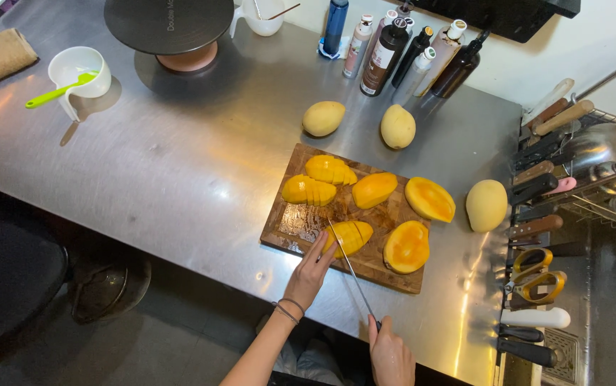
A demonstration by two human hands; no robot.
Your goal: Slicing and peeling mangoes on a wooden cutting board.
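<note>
On the wooden cutting board [301, 227], head view: scoring of mango halves in progress. Left hand [310, 275], fingers extended and loosely spread, steadies the near mango half [351, 236], fingertips resting at its left edge; it grips nothing. Right hand [391, 354], closed around the handle of a long thin knife [351, 270], holds the blade angled up and left, its tip over the same half, whose flesh already shows cut lines. Two further halves [320, 180] at the board's far side appear fully scored; three halves [406, 246] to the right appear uncut. Judged stage: mid-scoring. The next cut would call for light pressure, stopping short of the skin. Both forearms enter from the lower edge, converging on the board. Three whole mangoes [486, 205] lie on the steel counter [179, 171].
</note>
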